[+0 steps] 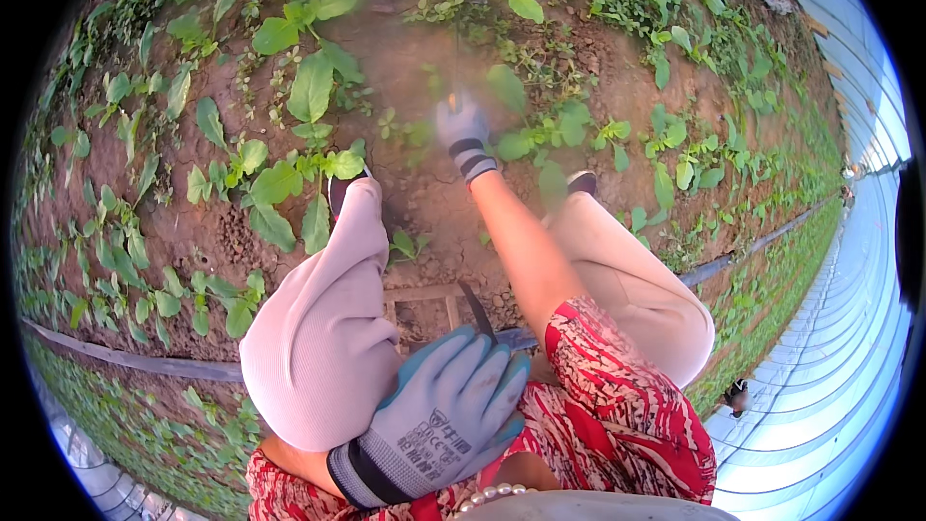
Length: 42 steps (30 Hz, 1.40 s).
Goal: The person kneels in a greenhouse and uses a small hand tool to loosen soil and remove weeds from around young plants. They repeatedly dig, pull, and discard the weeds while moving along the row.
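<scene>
My right hand (463, 121), in a grey work glove with a dark-banded cuff, reaches down to the soil between my feet. It is blurred and closed around a small tool (453, 103), whose orange-tan end shows; a thin dark line runs on ahead of it. Leafy green seedlings (561, 126) grow just right of that hand. In my lap lies my left hand (434, 405), wearing a grey and teal glove that bears printing. Past its fingers sticks a dark, tapering, blade-like strip (477, 312). The palm is hidden, so its grip on the strip is unclear.
Broad-leaved plants (311, 87) stand left of my hands, one over my left shoe (347, 188). A wooden frame (419, 294) lies low between my legs. A dark pipe or strip (137, 363) crosses the ground. Another person (736, 398) is far right, beside the plastic greenhouse wall (803, 376).
</scene>
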Available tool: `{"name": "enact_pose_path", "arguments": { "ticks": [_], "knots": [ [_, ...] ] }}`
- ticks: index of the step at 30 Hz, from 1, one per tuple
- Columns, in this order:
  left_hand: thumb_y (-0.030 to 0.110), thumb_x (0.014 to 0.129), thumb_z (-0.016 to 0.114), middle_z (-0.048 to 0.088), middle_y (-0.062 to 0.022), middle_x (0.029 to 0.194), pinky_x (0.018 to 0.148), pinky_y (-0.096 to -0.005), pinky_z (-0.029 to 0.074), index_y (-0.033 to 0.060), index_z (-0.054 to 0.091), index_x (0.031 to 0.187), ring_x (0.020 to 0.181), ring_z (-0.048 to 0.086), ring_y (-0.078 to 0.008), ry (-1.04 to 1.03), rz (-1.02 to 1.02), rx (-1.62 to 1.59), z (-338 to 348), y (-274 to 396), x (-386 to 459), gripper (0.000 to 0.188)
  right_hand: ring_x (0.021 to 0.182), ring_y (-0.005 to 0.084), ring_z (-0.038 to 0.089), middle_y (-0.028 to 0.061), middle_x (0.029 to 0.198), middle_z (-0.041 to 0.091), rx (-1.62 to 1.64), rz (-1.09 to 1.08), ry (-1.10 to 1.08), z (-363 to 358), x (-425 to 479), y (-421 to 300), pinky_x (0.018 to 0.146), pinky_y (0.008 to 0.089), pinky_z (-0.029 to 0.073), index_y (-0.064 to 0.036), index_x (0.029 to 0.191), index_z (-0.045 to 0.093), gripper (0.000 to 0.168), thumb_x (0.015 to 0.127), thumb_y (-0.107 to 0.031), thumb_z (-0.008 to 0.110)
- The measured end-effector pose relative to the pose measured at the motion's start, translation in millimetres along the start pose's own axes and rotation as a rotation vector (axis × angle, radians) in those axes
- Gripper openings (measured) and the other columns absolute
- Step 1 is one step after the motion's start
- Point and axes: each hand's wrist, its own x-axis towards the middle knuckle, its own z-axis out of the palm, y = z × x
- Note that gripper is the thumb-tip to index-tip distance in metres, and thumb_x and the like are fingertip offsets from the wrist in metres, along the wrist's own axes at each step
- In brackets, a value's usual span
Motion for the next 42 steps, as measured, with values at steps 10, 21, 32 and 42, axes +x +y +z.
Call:
{"name": "enact_pose_path", "arguments": {
  "ticks": [10,21,32,42],
  "knots": [
    [0.04,0.08,0.055,0.054,-0.0093,0.11,0.096,-0.0405,0.037,0.0043,0.052,0.117,0.106,0.05,-0.0233,0.005,0.005,-0.029,0.3,-1.2,2.4,0.051,0.088,0.0349,0.059,0.0184,0.094,0.062,-0.159,-0.03,-0.154,-10.8,4.4,-4.0,0.079,0.045,0.046,-0.018,0.126,0.048,0.055,0.074,-0.034,0.056],
    [0.04,0.079,0.056,0.053,-0.0102,0.111,0.097,-0.0414,0.037,0.0037,0.051,0.117,0.107,0.049,-0.0242,-0.011,0.007,-0.02,-1.0,0.7,2.2,0.052,0.091,0.028,0.061,0.0142,0.101,0.061,-0.301,-0.026,-0.259,-33.1,-16.4,5.5,0.079,0.0397,0.048,-0.019,0.134,0.04,0.06,0.078,-0.031,0.056],
    [0.035,0.082,0.052,0.051,-0.022,0.119,0.093,-0.0483,0.036,-0.0008,0.048,0.121,0.109,0.05,-0.0349,0.375,0.133,-0.412,-44.0,-24.0,8.8,0.053,0.077,0.0306,0.061,0.0171,0.093,0.057,-0.407,-0.135,-0.055,-51.3,-24.2,33.4,0.066,0.0421,0.049,-0.018,0.137,0.032,0.063,0.08,-0.028,0.056],
    [0.034,0.094,0.045,0.051,-0.0153,0.124,0.097,-0.035,0.037,-0.0005,0.037,0.131,0.114,0.049,-0.0227,0.397,-0.449,-1.375,14.3,-270.9,75.1,0.052,0.085,0.0321,0.061,0.0187,0.099,0.06,0.287,-0.175,-0.086,-33.2,-78.8,-37.5,0.073,0.0409,0.049,-0.008,0.13,0.044,0.056,0.078,-0.021,0.059]
  ]
}}
